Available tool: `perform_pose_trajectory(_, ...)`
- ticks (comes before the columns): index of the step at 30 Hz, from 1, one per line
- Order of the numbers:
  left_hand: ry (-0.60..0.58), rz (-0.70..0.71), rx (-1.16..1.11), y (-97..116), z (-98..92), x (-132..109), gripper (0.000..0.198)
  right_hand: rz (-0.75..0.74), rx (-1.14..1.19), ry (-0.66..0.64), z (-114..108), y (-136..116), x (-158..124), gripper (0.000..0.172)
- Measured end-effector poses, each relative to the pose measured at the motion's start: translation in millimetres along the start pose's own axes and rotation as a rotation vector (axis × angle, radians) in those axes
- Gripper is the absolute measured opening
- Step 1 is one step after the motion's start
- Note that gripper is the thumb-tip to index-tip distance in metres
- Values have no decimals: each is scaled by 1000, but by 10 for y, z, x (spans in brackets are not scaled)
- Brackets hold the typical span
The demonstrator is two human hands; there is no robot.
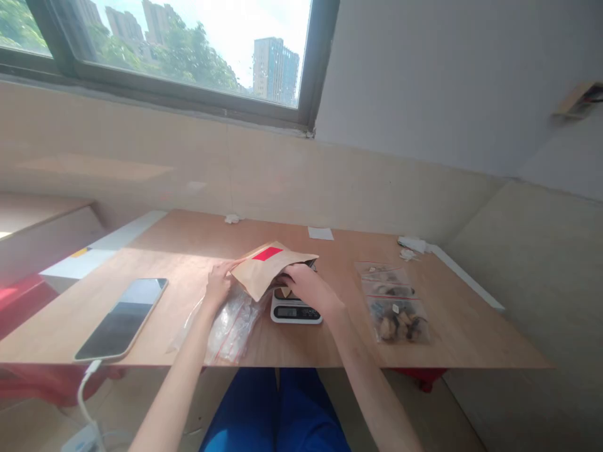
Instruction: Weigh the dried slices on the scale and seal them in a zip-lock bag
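Head view: we look down on a kraft paper pouch [260,270] held up by both hands just above a digital kitchen scale [296,312].

Pouch: we see matte, light brown paper, creased and tilted, with its corners bent and a red rectangular label [267,253] on its upper face. Something dark shows at its far right edge, too hidden for us to name.

Left hand [219,284]: we see the fingers [227,270] extended and touching the pouch's left edge; whether they grip it, we cannot tell.

Right hand [305,287]: we see the fingers [288,274] curled over the pouch's right side, pressed against the paper; we cannot tell whether they are closing on it.

Scale: white, with a dark display. A brown object sits on its platform, partly hidden under the pouch.

Beside the hands: a crumpled clear plastic bag [232,329] lies just under the left wrist. To the right, we see at least 2 clear zip bags [394,306] with red stripes, holding brown and dark chunks.

Around: a smartphone [121,319] with a white cable [85,398] lies at the left of the wooden table [198,235]. A white paper slip [321,233] lies near the far edge, below a window [188,50].
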State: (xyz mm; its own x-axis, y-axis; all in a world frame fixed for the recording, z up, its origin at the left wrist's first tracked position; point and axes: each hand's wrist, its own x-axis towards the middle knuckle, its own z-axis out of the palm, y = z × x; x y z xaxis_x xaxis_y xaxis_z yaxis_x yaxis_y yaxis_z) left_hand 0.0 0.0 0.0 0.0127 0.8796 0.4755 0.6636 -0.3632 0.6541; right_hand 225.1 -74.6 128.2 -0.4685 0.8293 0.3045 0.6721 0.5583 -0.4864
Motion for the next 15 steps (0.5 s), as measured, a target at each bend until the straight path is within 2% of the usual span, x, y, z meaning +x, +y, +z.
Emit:
perform_pose_trajectory(4,-4,-1,22,-27,14,-4,48,-72,-44,110,-104,-51,-36,24)
perform_pose_trajectory(8,-14,-24,15,-51,24,-10,46,-112,-60,246,-108,-18,-31,21)
perform_pose_trajectory(12,3,-47,-3,-53,26,-8,41,-125,83,440,-117,-9,-78,22)
perform_pose_trajectory(15,2,-60,-3,-49,18,3,36,-33,239,549,-152,-3,-149,22)
